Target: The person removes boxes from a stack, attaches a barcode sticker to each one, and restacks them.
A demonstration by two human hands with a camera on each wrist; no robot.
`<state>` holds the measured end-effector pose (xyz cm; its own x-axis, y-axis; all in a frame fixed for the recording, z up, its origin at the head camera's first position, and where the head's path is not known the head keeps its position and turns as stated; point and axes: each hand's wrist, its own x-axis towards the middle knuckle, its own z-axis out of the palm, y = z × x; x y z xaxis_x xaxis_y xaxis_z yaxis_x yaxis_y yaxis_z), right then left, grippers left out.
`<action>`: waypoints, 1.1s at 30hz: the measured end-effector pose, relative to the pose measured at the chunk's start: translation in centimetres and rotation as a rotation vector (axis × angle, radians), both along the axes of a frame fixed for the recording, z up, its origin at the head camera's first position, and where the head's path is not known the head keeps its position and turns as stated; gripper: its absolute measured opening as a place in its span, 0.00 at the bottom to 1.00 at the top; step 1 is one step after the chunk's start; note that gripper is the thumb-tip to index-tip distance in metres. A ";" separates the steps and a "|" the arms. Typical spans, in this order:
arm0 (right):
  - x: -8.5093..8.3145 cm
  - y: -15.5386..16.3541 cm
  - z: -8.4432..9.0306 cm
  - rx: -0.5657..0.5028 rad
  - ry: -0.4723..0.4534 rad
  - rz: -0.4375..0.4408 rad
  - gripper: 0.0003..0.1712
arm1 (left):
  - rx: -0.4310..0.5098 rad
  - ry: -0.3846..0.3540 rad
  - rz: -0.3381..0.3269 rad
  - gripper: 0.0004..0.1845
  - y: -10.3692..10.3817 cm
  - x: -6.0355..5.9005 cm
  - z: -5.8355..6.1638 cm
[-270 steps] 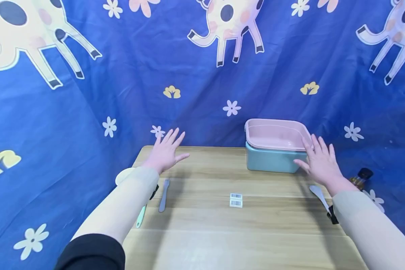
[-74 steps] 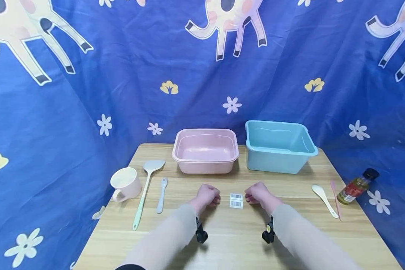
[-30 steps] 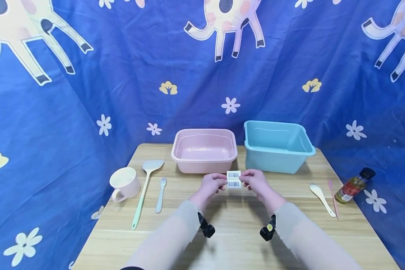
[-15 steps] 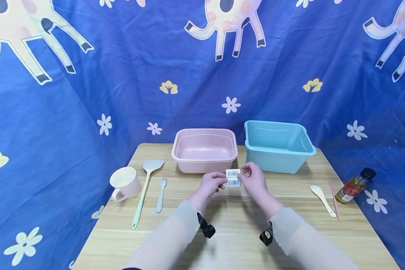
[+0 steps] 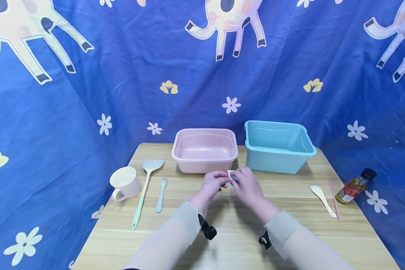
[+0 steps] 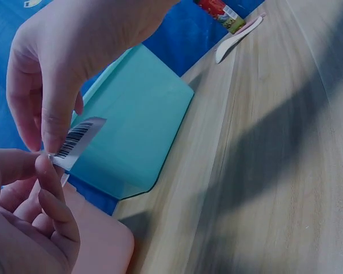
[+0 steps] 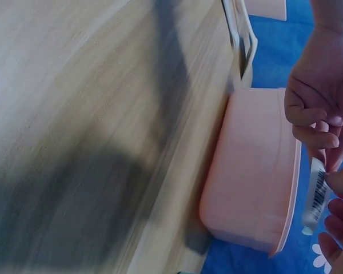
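Head view: left hand and right hand fingers pinch barcode sticker between them, above table.

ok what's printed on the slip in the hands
A black barcode on the white slip, pinched by both hands; the left wrist view shows it best.

The only printed mark that shows is a black barcode on the small white label pinched between the left hand and the right hand, near the middle of the head view; its bars are plain in both wrist views (no digits can be made out beside them). The bottle at the right edge of the head view carries a red label, too small to read. No brand name, number or sign is legible elsewhere.
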<state>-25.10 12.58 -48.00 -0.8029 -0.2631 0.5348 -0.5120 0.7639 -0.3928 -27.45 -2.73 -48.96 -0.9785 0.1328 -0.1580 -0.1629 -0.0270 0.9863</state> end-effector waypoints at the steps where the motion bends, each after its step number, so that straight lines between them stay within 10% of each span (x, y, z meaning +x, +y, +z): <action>1: 0.0 0.0 0.0 0.008 -0.003 0.000 0.10 | 0.007 0.001 -0.008 0.12 0.0 0.0 0.1; 11: -0.2 0.2 -0.2 0.052 0.058 0.023 0.05 | 0.025 0.045 -0.057 0.12 -0.4 2.2 3.2; 33: -0.3 0.4 -0.5 0.108 0.126 0.062 0.03 | 0.002 0.099 -0.026 0.10 0.1 0.7 -0.2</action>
